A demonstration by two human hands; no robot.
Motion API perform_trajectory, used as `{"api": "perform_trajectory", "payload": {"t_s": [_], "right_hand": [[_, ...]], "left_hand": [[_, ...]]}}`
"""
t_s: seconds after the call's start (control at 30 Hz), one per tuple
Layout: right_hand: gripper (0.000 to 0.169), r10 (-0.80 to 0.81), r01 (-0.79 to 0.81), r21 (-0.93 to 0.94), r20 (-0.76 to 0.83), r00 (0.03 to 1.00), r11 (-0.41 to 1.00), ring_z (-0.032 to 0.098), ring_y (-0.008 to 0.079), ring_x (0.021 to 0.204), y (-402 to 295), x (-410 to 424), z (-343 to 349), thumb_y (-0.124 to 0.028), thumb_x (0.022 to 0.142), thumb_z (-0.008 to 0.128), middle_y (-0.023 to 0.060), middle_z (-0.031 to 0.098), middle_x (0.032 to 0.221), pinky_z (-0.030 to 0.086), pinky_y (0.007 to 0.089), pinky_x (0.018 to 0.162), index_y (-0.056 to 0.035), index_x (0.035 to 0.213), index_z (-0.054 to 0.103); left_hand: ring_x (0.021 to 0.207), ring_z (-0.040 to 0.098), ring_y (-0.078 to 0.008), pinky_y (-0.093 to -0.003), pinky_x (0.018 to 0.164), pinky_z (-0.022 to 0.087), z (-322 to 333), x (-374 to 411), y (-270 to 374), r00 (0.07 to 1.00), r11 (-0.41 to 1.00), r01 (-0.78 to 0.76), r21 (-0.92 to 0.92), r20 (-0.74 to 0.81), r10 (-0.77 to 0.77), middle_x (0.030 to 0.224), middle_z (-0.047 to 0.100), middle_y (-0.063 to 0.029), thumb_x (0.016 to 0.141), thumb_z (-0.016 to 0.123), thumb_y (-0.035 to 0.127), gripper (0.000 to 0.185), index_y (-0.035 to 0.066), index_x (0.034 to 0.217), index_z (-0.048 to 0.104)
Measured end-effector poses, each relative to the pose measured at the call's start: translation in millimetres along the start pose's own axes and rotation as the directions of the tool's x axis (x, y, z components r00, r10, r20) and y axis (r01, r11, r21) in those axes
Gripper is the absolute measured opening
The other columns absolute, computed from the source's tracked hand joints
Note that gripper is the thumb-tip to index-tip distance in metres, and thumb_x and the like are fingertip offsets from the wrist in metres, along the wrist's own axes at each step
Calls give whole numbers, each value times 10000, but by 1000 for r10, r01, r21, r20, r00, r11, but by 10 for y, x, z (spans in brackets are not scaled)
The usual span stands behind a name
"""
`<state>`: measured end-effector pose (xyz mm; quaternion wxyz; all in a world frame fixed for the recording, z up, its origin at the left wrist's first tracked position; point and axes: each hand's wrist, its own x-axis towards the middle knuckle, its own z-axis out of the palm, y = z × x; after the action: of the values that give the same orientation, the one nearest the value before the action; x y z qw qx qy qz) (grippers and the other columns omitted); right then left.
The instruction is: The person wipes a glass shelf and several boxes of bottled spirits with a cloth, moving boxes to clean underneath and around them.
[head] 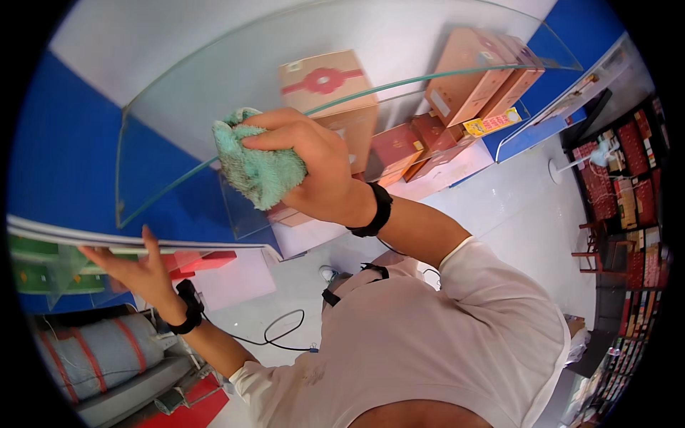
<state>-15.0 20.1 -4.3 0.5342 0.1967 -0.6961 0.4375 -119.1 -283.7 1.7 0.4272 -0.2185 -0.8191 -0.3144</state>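
My right hand (321,160) grips a bunched, fluffy green cloth (257,171) with grey smudges on it. The cloth sits on the front edge of a glass shelf (176,112), covering a part of that edge. Lower on the left, my left hand (139,273) has its fingers spread. Its fingertips are at the white edge of a blue panel (160,224), and it holds nothing. Through the glass I see a tan gift box (324,80) with a red band printed on it. Each wrist carries a black strap.
More tan boxes (471,75), dark red boxes (396,144) and a yellow packet (492,123) stand to the right, around the glass. Green boxes (43,262) fill a neighbouring bay. A strapped grey bundle (101,353) lies lower left. A fan (599,155) and wooden chair (599,249) stand far right.
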Motion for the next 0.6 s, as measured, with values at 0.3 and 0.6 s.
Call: {"api": "perform_trajectory", "payload": {"t_s": [0.3,0.6], "right_hand": [[440,-23,22,-122,-3,1000,992,705,307,1097,398,38,-2293,21,749,826,172,702,1215,561,352,928,-37,1152,660],[357,-102,46,-559,-70,992,828,658,213,1060,749,-31,-4644,-105,910,764,116,694,1194,533,353,937,-45,1237,632]], "left_hand": [[1456,373,-423,-498,1223,296,124,87,68,998,987,8,163,-66,3,1592,255,-360,941,764,276,1045,-97,1603,47],[1272,552,-343,-428,1053,502,-49,116,-505,988,984,153,95,-37,-150,1460,445,-297,871,850,190,1069,-59,1570,80]]}}
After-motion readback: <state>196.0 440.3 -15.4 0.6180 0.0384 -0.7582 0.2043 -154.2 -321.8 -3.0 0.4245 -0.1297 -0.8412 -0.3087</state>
